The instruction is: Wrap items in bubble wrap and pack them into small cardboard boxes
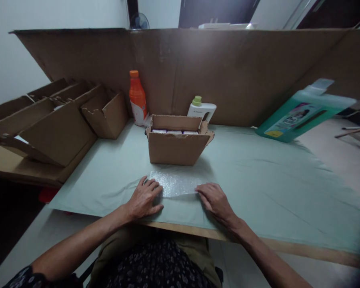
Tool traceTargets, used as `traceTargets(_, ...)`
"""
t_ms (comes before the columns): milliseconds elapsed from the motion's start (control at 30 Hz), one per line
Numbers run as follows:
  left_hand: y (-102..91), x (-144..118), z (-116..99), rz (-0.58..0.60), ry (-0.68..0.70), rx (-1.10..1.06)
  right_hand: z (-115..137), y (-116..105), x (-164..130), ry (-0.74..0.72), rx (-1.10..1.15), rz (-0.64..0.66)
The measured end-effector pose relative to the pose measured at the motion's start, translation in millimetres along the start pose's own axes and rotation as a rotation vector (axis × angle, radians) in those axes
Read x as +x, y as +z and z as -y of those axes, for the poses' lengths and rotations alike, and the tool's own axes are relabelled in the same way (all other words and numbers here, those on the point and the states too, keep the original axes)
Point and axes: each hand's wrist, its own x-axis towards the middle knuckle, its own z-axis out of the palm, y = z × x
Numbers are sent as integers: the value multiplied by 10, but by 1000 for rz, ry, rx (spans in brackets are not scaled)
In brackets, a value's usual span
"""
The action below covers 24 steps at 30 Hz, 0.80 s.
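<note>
A clear sheet of bubble wrap (176, 185) lies flat on the pale green cloth near the table's front edge. My left hand (144, 198) rests palm down at its left end, fingers spread, the fingertips touching the sheet. At the right end, my right hand (215, 199) has its fingers closed on the sheet's edge. Just beyond the wrap stands an open cardboard box (175, 148) with its flaps up. Several white and purple packs (174, 132) show inside the box, only their tops visible.
Behind the box stand an orange bottle (137, 98) and a white bottle with a green cap (198, 106). A large teal bottle (300, 114) is at the right. Open cardboard boxes (57, 128) fill the left side. A tall cardboard panel (222, 68) closes the back.
</note>
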Motion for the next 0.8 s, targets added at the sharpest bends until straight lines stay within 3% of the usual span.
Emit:
traceTargets(100,-33,4,-40,-82,-64,-50,53,-232,77,185,168,-84)
traceTargets(233,-220,-9,-51,-156,-225,-387,128,-563,156,429,388,-82)
traceTargets(300,-302,12,-13,-121,-324,-486,80,-593,171,499,435,-52)
traceTargets(400,-272,57,72,-96,-429,-347,-64,-430,145,545,313,1)
traceTargets(467,-154,68,84,-168,-392,-161,-96,-247,114,527,123,-18)
traceTargets(567,61,58,-20,-228,-171,38,92,17,103,382,-77,-53)
traceTargets(700,204,18,-171,11,23,113,456,241,106,72,-65,122)
traceTargets(800,123,-83,-89,134,17,104,346,226,-67,47,-72,196)
